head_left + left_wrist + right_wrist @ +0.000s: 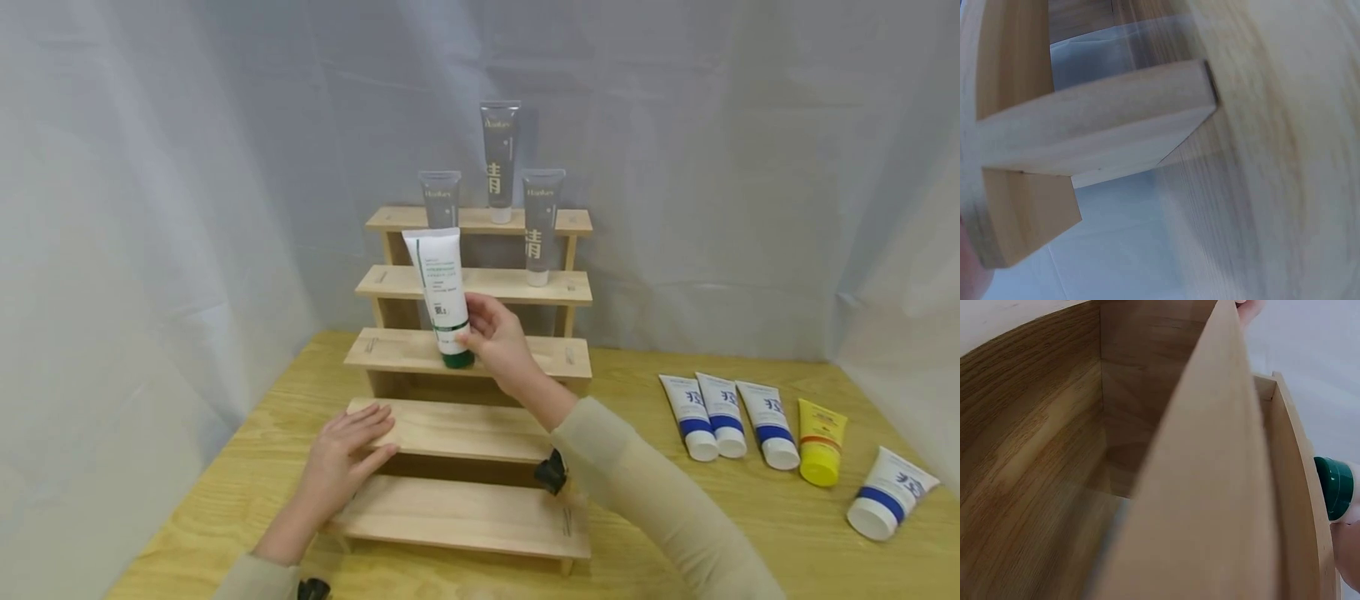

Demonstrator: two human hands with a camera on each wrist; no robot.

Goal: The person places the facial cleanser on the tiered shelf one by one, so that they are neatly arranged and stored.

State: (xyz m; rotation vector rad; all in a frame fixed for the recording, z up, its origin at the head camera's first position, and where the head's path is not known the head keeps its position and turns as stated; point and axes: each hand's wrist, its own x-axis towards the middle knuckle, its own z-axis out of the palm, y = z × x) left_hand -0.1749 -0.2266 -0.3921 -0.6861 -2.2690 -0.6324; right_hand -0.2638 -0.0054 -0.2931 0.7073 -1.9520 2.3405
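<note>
My right hand (504, 343) pinches a white squeeze tube (442, 279) near its green cap (457, 359). The tube stands cap down, tilted slightly left, right at the middle step of a wooden tiered display stand (457, 429). In the right wrist view, the green cap (1334, 487) shows beyond a step's edge. My left hand (337, 462) rests on the left end of the second step from the bottom, fingers extended. Three grey tubes stand on the upper steps: one on top (499, 154), one at right (542, 217), and one at left (441, 200), partly hidden by the white tube.
To the stand's right, several white tubes with blue bands (768, 425) lie on the wooden table (630, 533). A yellow tube (821, 442) lies among them. Pale sheeting (705, 183) hangs behind and at both sides.
</note>
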